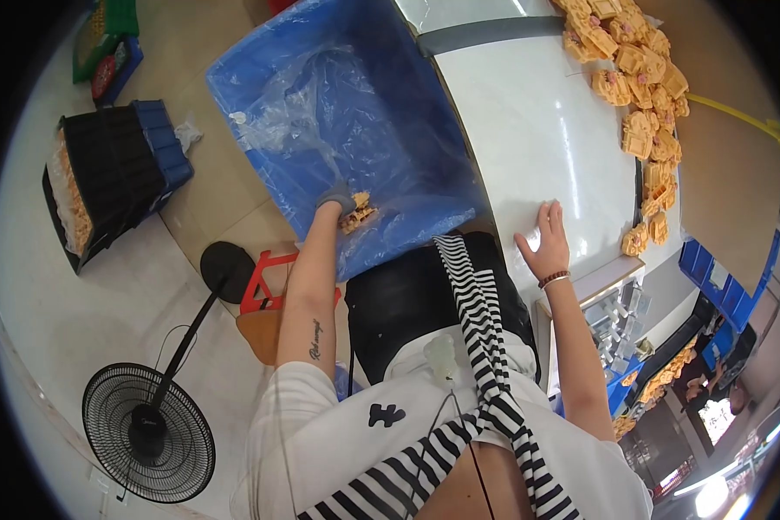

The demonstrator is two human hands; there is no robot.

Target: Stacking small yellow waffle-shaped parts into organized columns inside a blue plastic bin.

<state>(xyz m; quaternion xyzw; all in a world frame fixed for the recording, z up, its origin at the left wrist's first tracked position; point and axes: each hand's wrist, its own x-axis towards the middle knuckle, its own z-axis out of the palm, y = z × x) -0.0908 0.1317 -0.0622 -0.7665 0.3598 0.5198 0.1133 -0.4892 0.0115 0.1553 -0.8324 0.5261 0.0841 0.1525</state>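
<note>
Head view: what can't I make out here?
In the head view:
- Left hand: whether it holds the orange pieces; its own back hides the fingers.
- Black crate: deeper contents, hidden by its wall.
- Orange heap: far end, cut off by the upper edge.

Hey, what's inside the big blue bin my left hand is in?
Inside the blue bin are a crumpled clear plastic liner and, by your left hand, some yellow-orange pieces. Whatever lies beneath the hand and pieces is covered.
</note>
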